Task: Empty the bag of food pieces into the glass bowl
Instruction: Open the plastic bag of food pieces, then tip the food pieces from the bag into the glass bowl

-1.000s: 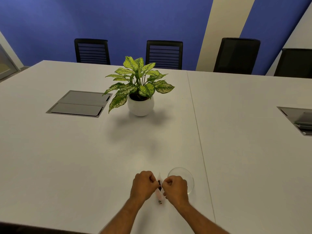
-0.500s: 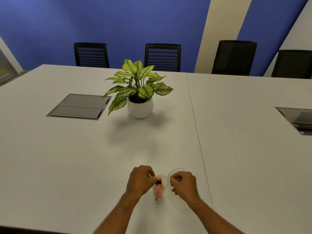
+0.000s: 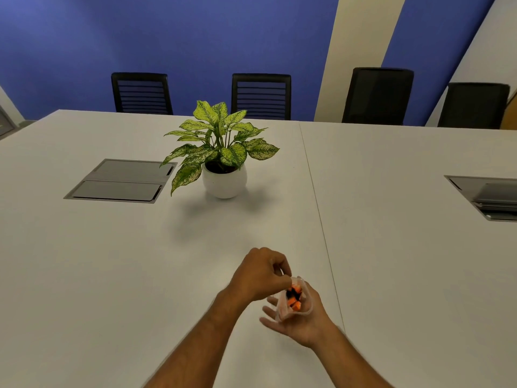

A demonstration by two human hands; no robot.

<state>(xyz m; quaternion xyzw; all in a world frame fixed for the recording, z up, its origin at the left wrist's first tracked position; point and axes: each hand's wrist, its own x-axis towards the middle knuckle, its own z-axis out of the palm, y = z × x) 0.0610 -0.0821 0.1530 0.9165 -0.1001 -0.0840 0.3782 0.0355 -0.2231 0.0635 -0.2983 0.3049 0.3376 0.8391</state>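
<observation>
A small clear plastic bag [image 3: 282,310] holds orange and dark food pieces [image 3: 294,298]. It is lifted just above the white table near the front edge. My left hand [image 3: 257,278] pinches the bag's top edge from the left. My right hand [image 3: 305,327] is turned palm up beneath the bag and cradles its bottom, fingers spread toward the left. I cannot make out the glass bowl; the bag and my right hand cover the spot where it stood.
A potted plant [image 3: 223,180] in a white pot stands mid-table. Grey cable hatches lie flush at the left [image 3: 120,180] and the far right [image 3: 486,197]. A table seam [image 3: 321,219] runs just right of my hands. Black chairs [image 3: 261,96] line the far side.
The bag went from shut between both fists to pulled open. My right hand has turned palm up under it, and both hands have risen slightly. The bowl has dropped out of sight.
</observation>
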